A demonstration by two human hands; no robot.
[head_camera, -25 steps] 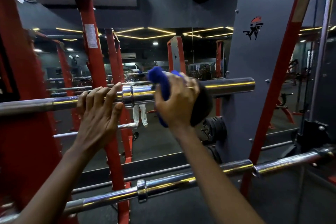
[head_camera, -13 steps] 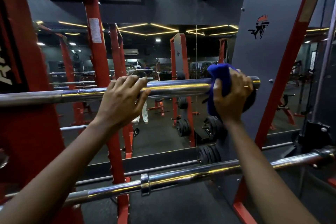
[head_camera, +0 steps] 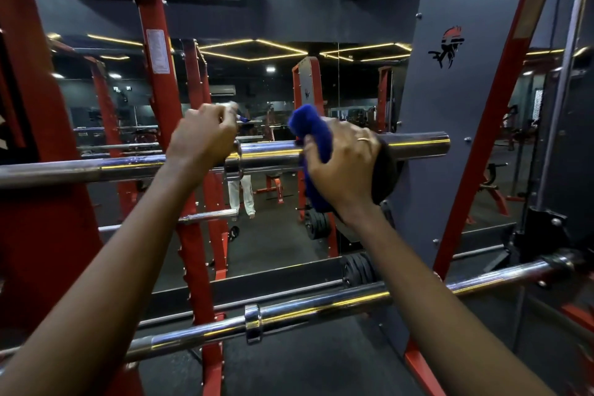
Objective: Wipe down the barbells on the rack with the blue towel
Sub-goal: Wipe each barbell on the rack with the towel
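Mirrored gym: left hand (head_camera: 201, 138) curled over upper barbell (head_camera: 418, 143); right hand (head_camera: 344, 167) clamps blue towel (head_camera: 310, 132) round it.

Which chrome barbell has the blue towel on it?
The upper chrome barbell; the right hand grips the blue towel around its sleeve, while the lower chrome barbell is untouched.

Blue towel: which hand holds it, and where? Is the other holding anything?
The right hand grips the blue towel by its bunched middle against the upper barbell. The left hand curls over that bar's shaft beside the collar.
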